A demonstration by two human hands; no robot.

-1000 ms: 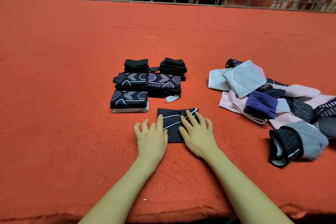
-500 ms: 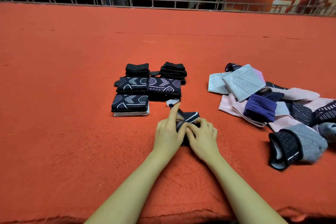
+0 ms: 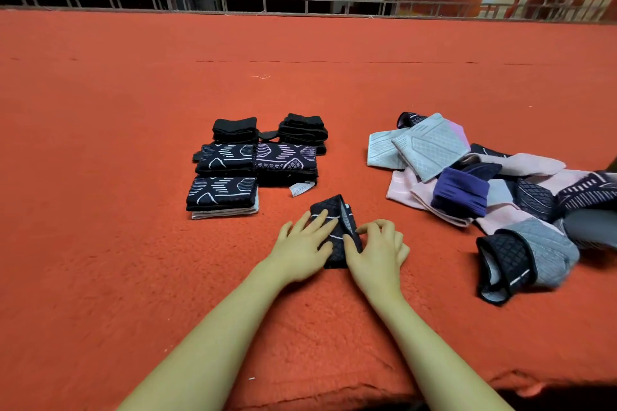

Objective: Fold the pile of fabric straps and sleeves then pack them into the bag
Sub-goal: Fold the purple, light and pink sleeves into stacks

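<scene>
Both hands on the black quilted sleeve (image 3: pixel 335 230), mid-fold on the red surface (image 3: pixel 133 243): left hand (image 3: pixel 302 243) presses flat, fingers straight; right hand (image 3: pixel 377 250) fingers curled, pinching its edge. Next: flatten it, move it onto the folded stacks (image 3: pixel 253 163). Unfolded pile (image 3: pixel 484 183) remains.

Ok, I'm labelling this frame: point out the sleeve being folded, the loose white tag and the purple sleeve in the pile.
sleeve being folded (image 3: pixel 335 235), head view, diamond-patterned top face between the hands
white tag (image 3: pixel 299 189), head view, its middle
purple sleeve (image 3: pixel 459 192), head view, its ribbed top face
</scene>
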